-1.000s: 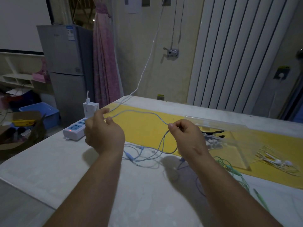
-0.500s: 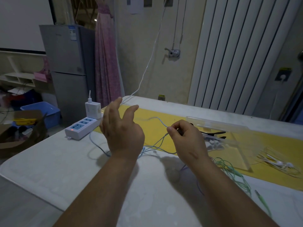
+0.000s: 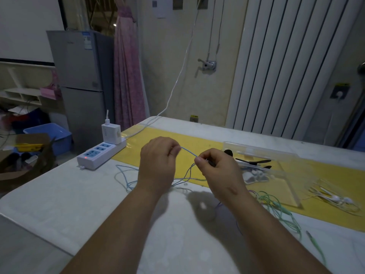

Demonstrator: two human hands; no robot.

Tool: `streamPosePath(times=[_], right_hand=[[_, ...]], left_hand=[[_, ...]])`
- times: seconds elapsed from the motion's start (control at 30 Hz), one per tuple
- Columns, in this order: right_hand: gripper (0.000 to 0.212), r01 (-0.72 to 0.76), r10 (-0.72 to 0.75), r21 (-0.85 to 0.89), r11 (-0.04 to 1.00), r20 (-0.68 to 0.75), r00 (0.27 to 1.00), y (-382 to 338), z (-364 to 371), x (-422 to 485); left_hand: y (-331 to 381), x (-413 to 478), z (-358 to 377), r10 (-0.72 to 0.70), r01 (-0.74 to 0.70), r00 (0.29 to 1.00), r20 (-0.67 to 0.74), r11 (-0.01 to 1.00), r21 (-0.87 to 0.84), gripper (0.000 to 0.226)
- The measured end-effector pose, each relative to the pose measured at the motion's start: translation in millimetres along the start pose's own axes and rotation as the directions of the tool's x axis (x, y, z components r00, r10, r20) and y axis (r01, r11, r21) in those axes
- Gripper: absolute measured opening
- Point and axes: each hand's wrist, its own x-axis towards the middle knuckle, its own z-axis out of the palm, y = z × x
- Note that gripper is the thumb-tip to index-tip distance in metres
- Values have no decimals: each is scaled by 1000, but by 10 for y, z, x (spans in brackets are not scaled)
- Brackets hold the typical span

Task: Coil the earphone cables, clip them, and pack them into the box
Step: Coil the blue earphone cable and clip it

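While left hand (image 3: pixel 158 165) and right hand (image 3: pixel 217 169) each pinch one blue cable (image 3: pixel 188 152), one green cable (image 3: pixel 280 210), one box (image 3: pixel 256 150)

Pale worktop (image 3: pixel 59 204), crossed from left to right by a yellow mat (image 3: pixel 197 143). At the left edge, a white power strip (image 3: pixel 98 155) with a charger (image 3: pixel 111 133) plugged in. Loose loops of blue earphone cable (image 3: pixel 126 175) on the bare surface near the strip. On the mat, a clear box (image 3: pixel 256 150), with black clips (image 3: pixel 254 162) at its wall. Farther right, tangled white earphones (image 3: pixel 335 200). Green earphone cable (image 3: pixel 280 212) sprawled over the mat's near edge.
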Motion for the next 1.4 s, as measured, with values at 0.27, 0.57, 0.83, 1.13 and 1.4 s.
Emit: streamPosePath(times=[0.27,0.57,0.83,1.13,1.4], right_hand=[[13,-38,29,-102,994,-94,995,-28,-61,10],[23,-120,120,-4,993,-94,988,-33,-85,25],[15,-91,110,283,955,-51,993,-63,-87,25],[8,-87,121,395,915,-61,991,-119,-84,6],[8,-95,127,471,877,-35,991,-99,-62,22]], left_hand=[[64,-17,-82,-318,310,895,-312,948,-74,18],[32,-6,-112,-349,341,859,-375,936,-91,16],[75,-21,-102,-230,220,970,-75,968,-121,9],[207,-96,-40,-155,273,920,359,912,-307,6],[206,-118,3,-128,211,903,410,964,-163,22]])
